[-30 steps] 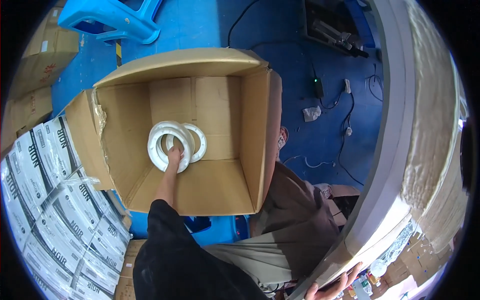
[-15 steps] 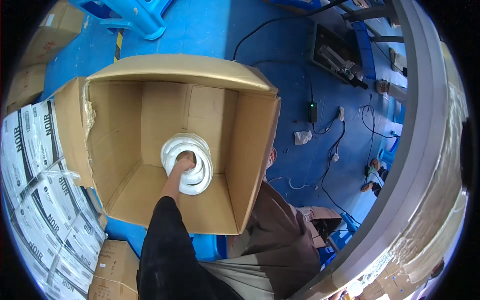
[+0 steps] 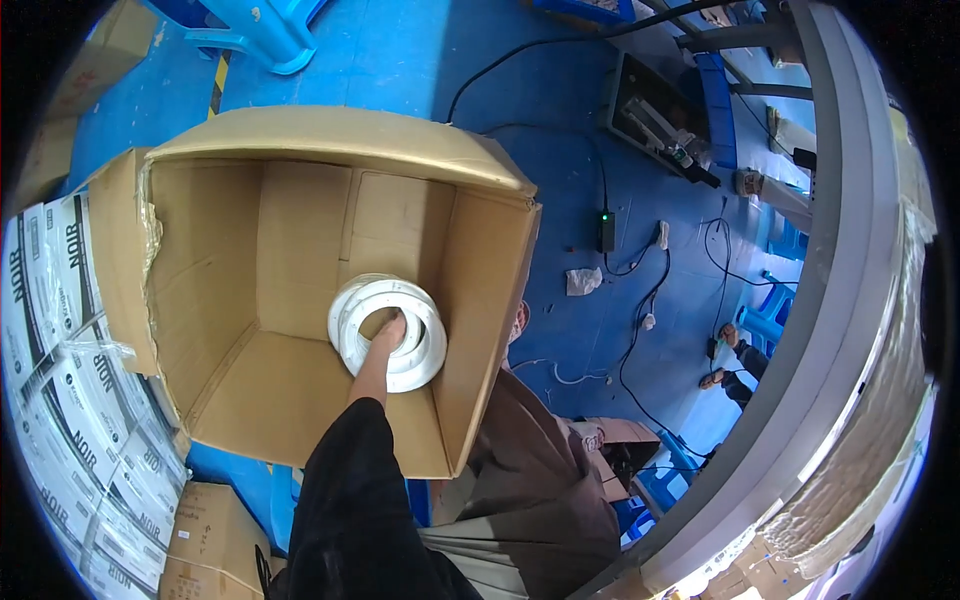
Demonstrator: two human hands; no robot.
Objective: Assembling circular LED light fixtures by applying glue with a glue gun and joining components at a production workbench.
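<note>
My left hand [image 3: 390, 333] reaches down into a large open cardboard box [image 3: 300, 400] from its near side, the arm in a black sleeve. Inside stands a stack of white rings [image 3: 430, 350], close to the box's right wall. The hand is in the central hole, closed on the inner right edge of a ring; some fingertips are hidden there. The upper rings sit offset from those below, leaning right and toward me. What the rings are, I cannot make out. My right hand does not show.
White printed cartons [image 3: 90, 400] are stacked at the left, with a brown carton [image 3: 210, 540] at lower left. A blue stool [image 3: 265, 35] stands beyond the box. Black cables [image 3: 640, 330] lie on the blue floor [image 3: 560, 230]. A grey table edge [image 3: 835, 300] curves along the right.
My left hand has moved right with the upper rings, nearer the box's right wall. The surroundings have shifted slightly left in the picture.
</note>
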